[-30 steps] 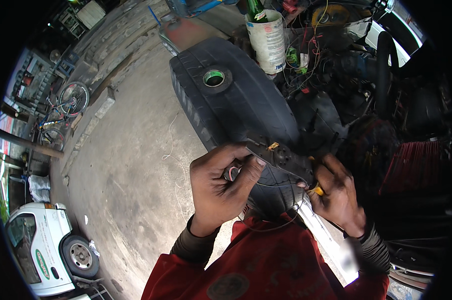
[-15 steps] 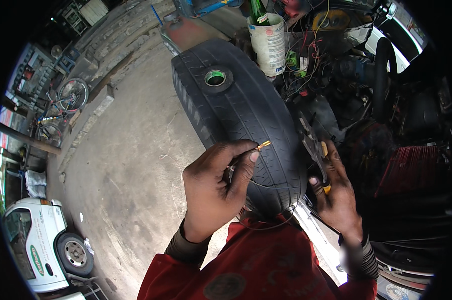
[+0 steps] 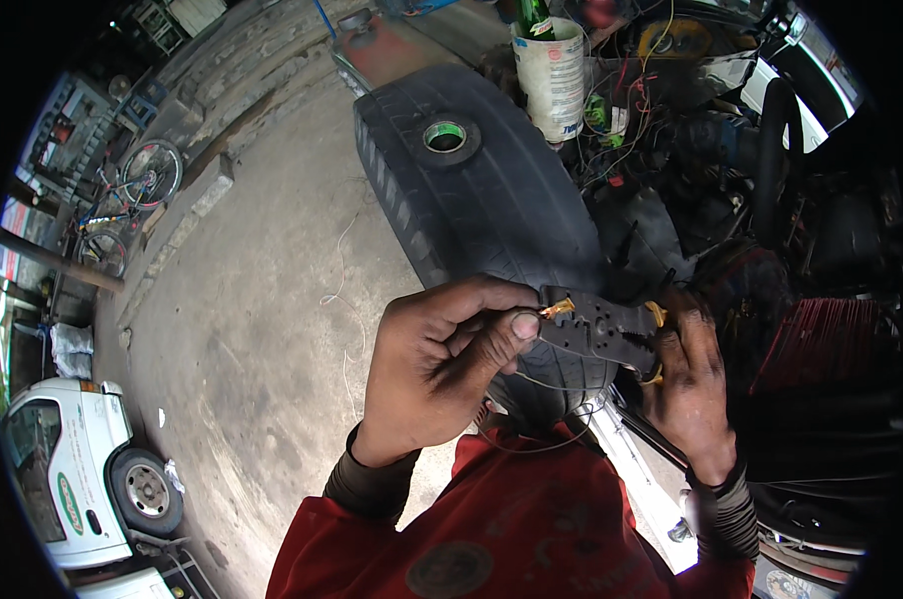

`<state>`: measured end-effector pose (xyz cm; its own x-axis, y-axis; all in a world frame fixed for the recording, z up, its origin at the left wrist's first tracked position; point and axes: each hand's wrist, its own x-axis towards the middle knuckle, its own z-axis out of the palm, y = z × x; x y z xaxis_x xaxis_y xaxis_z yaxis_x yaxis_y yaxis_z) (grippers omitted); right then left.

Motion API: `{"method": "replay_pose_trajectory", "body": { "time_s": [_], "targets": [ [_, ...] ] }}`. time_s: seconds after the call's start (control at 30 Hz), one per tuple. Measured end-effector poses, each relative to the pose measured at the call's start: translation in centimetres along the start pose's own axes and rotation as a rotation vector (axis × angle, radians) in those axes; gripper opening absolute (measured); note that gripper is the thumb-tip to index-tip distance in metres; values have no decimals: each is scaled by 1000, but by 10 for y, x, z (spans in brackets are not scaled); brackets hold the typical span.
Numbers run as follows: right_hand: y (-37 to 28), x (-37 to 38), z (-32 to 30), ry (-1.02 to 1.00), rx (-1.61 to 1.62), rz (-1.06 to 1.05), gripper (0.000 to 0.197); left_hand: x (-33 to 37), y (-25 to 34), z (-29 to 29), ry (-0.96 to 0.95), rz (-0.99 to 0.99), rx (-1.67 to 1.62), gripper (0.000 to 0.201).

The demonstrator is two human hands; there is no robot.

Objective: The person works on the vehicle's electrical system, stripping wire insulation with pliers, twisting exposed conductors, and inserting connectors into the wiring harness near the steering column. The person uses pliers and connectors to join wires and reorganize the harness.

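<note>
Between thumb and forefinger my left hand [image 3: 441,369] pinches a small brass-coloured wire terminal [image 3: 561,306]. A thin wire [image 3: 556,387] trails from that hand and loops down in front of my red shirt. My right hand [image 3: 691,384] is wrapped round the yellow-edged handles of a pair of dark crimping pliers [image 3: 601,329]. The pliers' flat jaws lie right at the terminal, over the tyre; whether they press on it I cannot tell. Below both hands stands a black tyre [image 3: 491,200], upright, with a roll of black tape [image 3: 445,137] on its tread.
Behind the tyre are a white bucket [image 3: 551,85] holding a green bottle and a worn metal can [image 3: 396,50]. Tangled wires [image 3: 611,150] and dark vehicle parts fill the right. On the left are a white truck [image 3: 67,469] and a bicycle [image 3: 152,175].
The pliers have swung left, from upright beside the tyre to lying across it, with their jaws at the terminal. My left hand has shifted slightly right, still pinching the terminal.
</note>
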<state>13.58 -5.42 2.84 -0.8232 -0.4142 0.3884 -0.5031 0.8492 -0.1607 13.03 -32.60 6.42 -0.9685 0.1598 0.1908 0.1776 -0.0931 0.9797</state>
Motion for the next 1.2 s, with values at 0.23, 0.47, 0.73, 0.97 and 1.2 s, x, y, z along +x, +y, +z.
{"method": "replay_pose_trajectory", "body": {
  "time_s": [0.23,0.47,0.73,0.97,1.2],
  "targets": [
    [-1,-4,-2,-7,79,5,37,-1,-3,4,30,53,-8,13],
    [-6,-9,-1,-12,46,62,42,-1,-7,15,109,120,7,15],
    [-1,-15,1,10,8,12,47,0,-6,16,75,73,-36,16],
    [0,-14,-1,-14,83,9,40,-1,-8,15,71,94,-53,13],
    [-1,-15,2,29,82,-12,38,0,-14,19,143,169,27,15]
  ]
}}
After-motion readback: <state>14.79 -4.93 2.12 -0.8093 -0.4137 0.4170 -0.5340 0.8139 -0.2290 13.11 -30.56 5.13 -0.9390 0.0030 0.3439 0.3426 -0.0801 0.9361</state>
